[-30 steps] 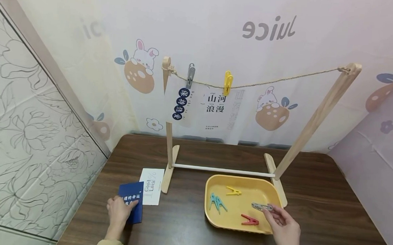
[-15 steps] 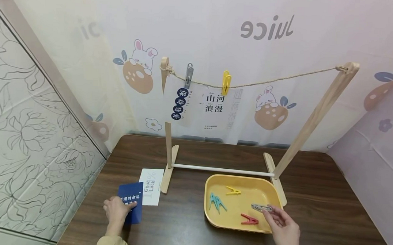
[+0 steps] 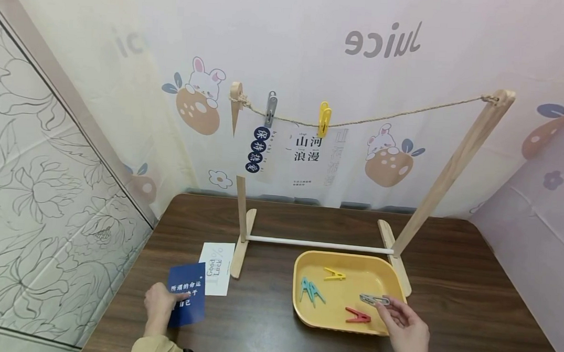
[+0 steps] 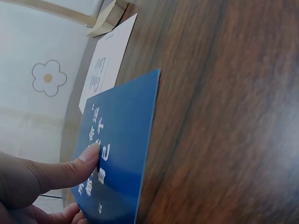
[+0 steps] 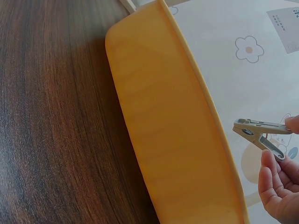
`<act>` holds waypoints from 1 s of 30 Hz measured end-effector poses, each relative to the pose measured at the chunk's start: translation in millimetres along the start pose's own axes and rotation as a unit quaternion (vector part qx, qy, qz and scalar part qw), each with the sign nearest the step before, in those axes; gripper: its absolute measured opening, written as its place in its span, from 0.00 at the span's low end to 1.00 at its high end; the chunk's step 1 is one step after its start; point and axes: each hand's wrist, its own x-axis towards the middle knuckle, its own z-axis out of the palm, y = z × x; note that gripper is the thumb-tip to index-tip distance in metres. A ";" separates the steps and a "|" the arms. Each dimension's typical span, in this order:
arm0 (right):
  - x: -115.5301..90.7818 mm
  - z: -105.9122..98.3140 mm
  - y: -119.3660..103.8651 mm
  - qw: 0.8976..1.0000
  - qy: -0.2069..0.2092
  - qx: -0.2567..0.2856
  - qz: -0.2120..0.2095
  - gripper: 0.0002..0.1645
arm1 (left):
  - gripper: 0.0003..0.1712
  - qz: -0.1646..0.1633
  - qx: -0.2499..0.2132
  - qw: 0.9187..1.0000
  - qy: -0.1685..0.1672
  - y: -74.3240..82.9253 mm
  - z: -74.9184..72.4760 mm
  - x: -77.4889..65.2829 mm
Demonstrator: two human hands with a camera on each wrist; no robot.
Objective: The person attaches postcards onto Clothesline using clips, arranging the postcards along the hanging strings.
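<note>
At the table's left, my left hand (image 3: pixel 159 303) pinches the left edge of a dark blue card (image 3: pixel 192 298) printed with white characters. In the left wrist view the thumb (image 4: pixel 77 170) lies on the card's face, and the other fingers are at its edge, partly hidden. A white "Good Luck" card (image 3: pixel 217 270) lies on the table, partly behind the blue one. My right hand (image 3: pixel 407 331) holds a grey clothespin (image 3: pixel 374 299) over the yellow basin (image 3: pixel 304 317), thumb and fingers on its handles. Within the basin are a red clothespin (image 3: pixel 358 316), a yellow one and teal ones.
Behind the basin stands a wooden frame (image 3: pixel 452 178) with a twine line (image 3: pixel 383 119). A grey clothespin (image 3: pixel 270 110) and a yellow clothespin (image 3: pixel 324 120) hold two printed cards there. A white rod (image 3: pixel 317 244) joins the frame's feet.
My left hand has shifted a little left and the blue card has turned slightly, so more of its characters show. The right hand with its clothespin has barely moved.
</note>
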 end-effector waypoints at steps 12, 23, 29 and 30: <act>1.0 -5.1 -4.2 1.000 -0.008 0.020 -0.019 0.19 | 0.26 -0.012 -0.013 0.999 -0.035 -7.3 -18.2 7.2; 26.9 -13.0 7.5 0.995 -0.017 0.036 -0.091 0.20 | 0.18 -0.017 -0.057 0.997 -0.044 -8.9 -33.2 7.3; 31.5 -29.5 -29.5 0.983 -0.058 0.074 -0.156 0.19 | 0.13 -0.051 -0.119 0.990 -0.048 -8.1 -32.0 11.1; 28.5 -33.0 -44.6 0.981 -0.063 0.088 -0.162 0.18 | 0.13 -0.055 -0.126 0.989 -0.047 -10.7 -29.1 13.7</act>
